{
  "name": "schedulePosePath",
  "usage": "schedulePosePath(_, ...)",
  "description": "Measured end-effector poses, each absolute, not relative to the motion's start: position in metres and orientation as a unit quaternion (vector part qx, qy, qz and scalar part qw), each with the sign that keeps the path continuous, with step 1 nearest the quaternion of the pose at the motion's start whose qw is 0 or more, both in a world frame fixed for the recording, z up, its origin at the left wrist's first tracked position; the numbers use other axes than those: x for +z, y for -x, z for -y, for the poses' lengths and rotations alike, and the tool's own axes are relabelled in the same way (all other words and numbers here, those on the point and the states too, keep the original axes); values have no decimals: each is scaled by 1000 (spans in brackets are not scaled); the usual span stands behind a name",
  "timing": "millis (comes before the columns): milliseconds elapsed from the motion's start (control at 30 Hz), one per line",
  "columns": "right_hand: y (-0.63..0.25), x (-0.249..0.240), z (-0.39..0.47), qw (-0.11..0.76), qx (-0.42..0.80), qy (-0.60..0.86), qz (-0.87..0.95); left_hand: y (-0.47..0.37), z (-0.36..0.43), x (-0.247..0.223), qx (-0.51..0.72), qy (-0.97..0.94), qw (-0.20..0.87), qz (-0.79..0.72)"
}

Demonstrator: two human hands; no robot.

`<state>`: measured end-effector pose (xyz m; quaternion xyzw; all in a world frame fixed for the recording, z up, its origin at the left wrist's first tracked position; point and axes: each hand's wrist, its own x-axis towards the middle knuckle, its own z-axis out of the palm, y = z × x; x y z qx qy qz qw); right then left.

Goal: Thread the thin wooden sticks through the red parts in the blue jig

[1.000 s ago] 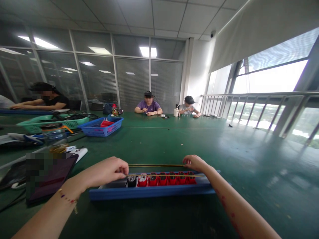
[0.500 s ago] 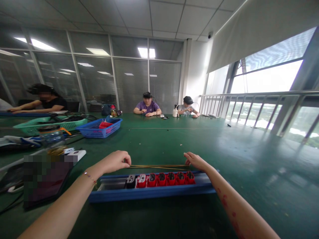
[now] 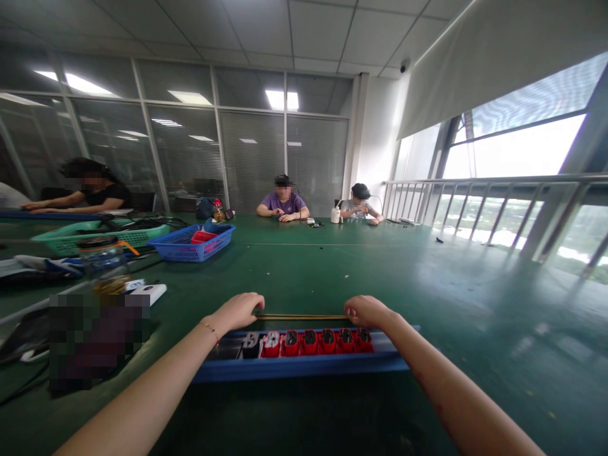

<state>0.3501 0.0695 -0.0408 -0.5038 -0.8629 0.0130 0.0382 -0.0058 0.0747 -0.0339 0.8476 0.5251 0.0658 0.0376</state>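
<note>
The left hand (image 3: 241,310) and the right hand (image 3: 369,310) reach out over the green desk (image 3: 304,278), a short way apart, each with its palm turned down. Between them run thin yellowish strips (image 3: 301,316), side to side and close together, along the far side of the blue tray (image 3: 304,369). The grip of each hand is narrow, with the fingertips closed on an end of the strips; the ends themselves are hidden by the fingers. Whether the strips are stiff or soft, I cannot tell.

The tray is long and lies crosswise in front of the person, nearer than the strips. In its trough stands a row of small holders: a black holder (image 3: 251,347) at the left end, then six red holders (image 3: 310,344) to its right. The left part of the trough shows a bare grey surface. The right forearm (image 3: 439,373) passes over the tray's right end.

Farther left on the desk are a blue basket (image 3: 192,249) with a red piece (image 3: 203,237) in it, a green basket (image 3: 95,239) holding dark cables (image 3: 142,221), and a clear jar (image 3: 102,263) with a dark lid. Three people sit at the desk beyond.
</note>
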Motion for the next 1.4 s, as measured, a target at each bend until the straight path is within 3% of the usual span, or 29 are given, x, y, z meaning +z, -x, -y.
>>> schedulePosePath(333,-350,-41,-66,33,-23,525,850,-4,-74,-33,42,-850,61,-521)
schedulePosePath(500,-358,-39,-59,178,-14,541,822,2,-64,-21,87,-843,61,-528)
schedulePosePath(600,-358,-35,-51,269,45,541,796,10,-51,-11,135,-827,120,-532)
schedulePosePath(733,-352,-29,-31,312,43,527,790,13,-25,3,190,-809,225,-508)
schedulePosePath(933,-349,-21,-7,377,57,522,763,5,4,16,232,-790,257,-505)
schedulePosePath(1033,-356,-18,-4,372,111,516,763,8,9,17,241,-774,250,-529)
schedulePosePath(1200,-365,-17,0,338,340,453,752,17,9,11,253,-756,262,-544)
schedulePosePath(1400,-362,-18,0,364,357,470,721,13,8,6,244,-761,284,-529)
